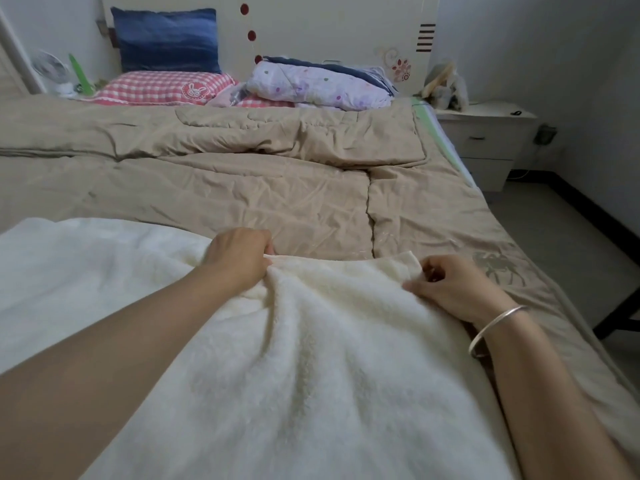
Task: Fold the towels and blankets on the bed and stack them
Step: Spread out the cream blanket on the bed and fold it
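a: where is the white blanket [311, 358] now?
b: it lies on the near part of the bed [311, 26], on top of a beige quilt [242, 181], and it reaches down toward the person.
a: and the hands?
b: the left hand [239, 258] grips the far edge of the blanket, with the fingers curled into the fabric. the right hand [450, 289] pinches the same edge near its right corner. a silver bracelet [495, 327] is on that wrist.
a: what is at the head of the bed?
b: a pink checked pillow [162, 88], a blue pillow [168, 39] upright behind it, and a folded dotted quilt [318, 84] to the right.
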{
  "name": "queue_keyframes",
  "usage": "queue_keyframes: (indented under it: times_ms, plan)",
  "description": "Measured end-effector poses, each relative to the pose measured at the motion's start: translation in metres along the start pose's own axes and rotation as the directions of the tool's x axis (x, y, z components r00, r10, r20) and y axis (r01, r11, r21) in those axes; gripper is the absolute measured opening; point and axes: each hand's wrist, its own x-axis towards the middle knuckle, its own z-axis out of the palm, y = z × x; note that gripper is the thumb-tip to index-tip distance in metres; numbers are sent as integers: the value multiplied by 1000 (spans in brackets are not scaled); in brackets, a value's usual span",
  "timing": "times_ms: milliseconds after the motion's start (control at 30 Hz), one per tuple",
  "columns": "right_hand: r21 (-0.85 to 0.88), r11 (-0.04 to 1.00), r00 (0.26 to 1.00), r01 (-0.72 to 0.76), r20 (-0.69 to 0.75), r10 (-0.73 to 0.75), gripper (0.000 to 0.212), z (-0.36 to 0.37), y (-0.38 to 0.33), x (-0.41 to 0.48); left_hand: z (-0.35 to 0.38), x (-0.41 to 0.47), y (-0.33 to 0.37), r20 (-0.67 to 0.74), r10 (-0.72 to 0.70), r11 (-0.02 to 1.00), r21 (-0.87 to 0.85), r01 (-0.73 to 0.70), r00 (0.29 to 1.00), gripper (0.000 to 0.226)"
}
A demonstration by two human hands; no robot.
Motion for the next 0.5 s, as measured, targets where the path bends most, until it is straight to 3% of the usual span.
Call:
queue_keyframes:
  times_ms: [67,167,233,300,400,500]
  plan:
    - [82,995,964,62,-263,-39,9,-6,4,5,-8,3,7,-151,1,1000,-19,-4,989,7]
    - [-63,994,815,88,-569,-108,13,-9,7,10,-17,13,27,-403,57,996,79,-27,913,7]
    - [-157,986,819,47,-559,-128,16,5,15,18,-13,16,33,-383,81,986,164,-19,920,9]
    - [-252,967,869,-41,-486,-89,18,26,29,26,-9,11,37,-342,101,986,161,-48,934,20]
    - [-273,958,886,-92,-462,-46,19,41,41,32,-17,-30,57,-314,181,973,-82,-216,932,30]
    - [-240,966,878,-97,-477,-30,21,48,42,33,-31,-104,77,-189,346,843,-368,-393,919,29]
